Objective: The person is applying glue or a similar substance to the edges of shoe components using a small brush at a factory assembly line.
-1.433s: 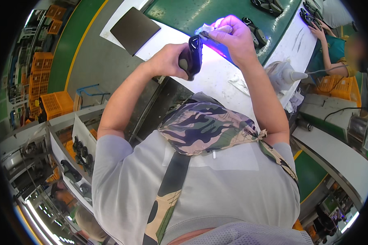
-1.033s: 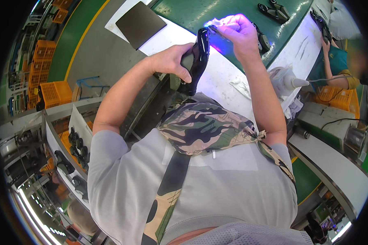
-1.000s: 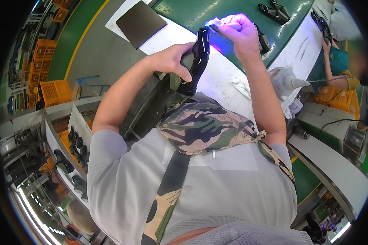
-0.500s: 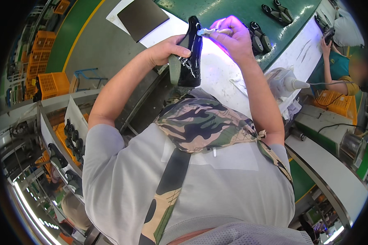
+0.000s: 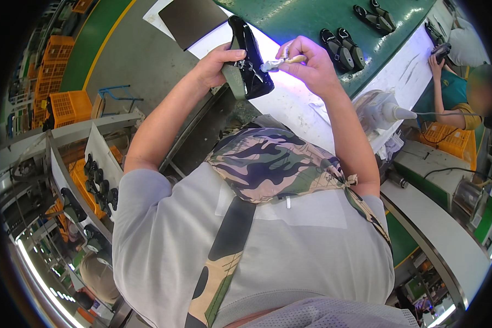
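Observation:
My left hand is closed around a glossy black shoe, its thumb across the upper near a silvery buckle. The shoe is tilted, its grey sole facing left and its toe and heel pointing up and down in the view. At the shoe's right side, my right hand pinches a small tan stick-like tool with a whitish, cloth-like wrapped tip. That tip touches or nearly touches the shoe's side; I cannot tell which. Its exact kind is unclear.
Beneath the hands runs a brightly lit white table, with a dark brown board at its far left. Pairs of black shoes stand on the green surface beyond. A white nozzle bottle is by my right forearm. Another person works at right.
The shoe has tilted, its lower end swinging right, and moved slightly up. My right hand has come down a little, bringing the wrapped tip lower along the shoe's side.

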Demonstrator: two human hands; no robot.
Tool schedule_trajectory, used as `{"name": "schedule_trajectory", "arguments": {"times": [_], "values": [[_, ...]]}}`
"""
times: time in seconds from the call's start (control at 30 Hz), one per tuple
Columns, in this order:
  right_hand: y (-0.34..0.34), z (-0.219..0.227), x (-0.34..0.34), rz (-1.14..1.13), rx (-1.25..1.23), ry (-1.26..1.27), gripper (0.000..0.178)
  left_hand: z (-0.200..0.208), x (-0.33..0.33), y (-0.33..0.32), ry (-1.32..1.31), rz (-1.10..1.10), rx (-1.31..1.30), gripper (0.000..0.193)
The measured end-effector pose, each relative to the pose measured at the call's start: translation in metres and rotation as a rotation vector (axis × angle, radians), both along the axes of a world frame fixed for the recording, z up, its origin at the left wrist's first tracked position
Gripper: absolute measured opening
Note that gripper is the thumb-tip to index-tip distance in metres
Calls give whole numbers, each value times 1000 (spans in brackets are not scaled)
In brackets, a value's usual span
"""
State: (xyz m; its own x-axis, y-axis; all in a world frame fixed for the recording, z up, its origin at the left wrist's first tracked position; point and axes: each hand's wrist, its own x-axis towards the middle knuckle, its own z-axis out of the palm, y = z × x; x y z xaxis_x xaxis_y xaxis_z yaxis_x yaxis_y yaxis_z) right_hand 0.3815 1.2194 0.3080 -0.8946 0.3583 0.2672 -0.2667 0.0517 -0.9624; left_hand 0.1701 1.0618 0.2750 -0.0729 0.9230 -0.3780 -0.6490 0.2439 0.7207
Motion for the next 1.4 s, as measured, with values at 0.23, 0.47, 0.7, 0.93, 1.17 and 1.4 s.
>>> {"name": "schedule_trajectory", "arguments": {"times": [0.23, 0.47, 0.7, 0.93, 1.17, 1.4], "values": [[-2, -15, 11, -34, -111, 53, 23, -13, 6, -15, -159, 149, 164, 58], [-20, -28, 1, -198, -522, 63, 18, -31, 15, -21, -353, 271, 312, 53], [-30, -28, 0, -289, -584, 42, 20, -27, 24, -27, -219, 434, 333, 52], [-36, -35, -8, -398, -582, -85, 20, -15, 24, -36, 99, 536, 370, 49], [-45, -34, -33, -354, -513, -180, 19, -11, 22, -54, 802, 695, 316, 66], [-40, -27, -46, -245, -525, -56, 16, 59, -9, -82, 764, 769, 412, 76]]}}
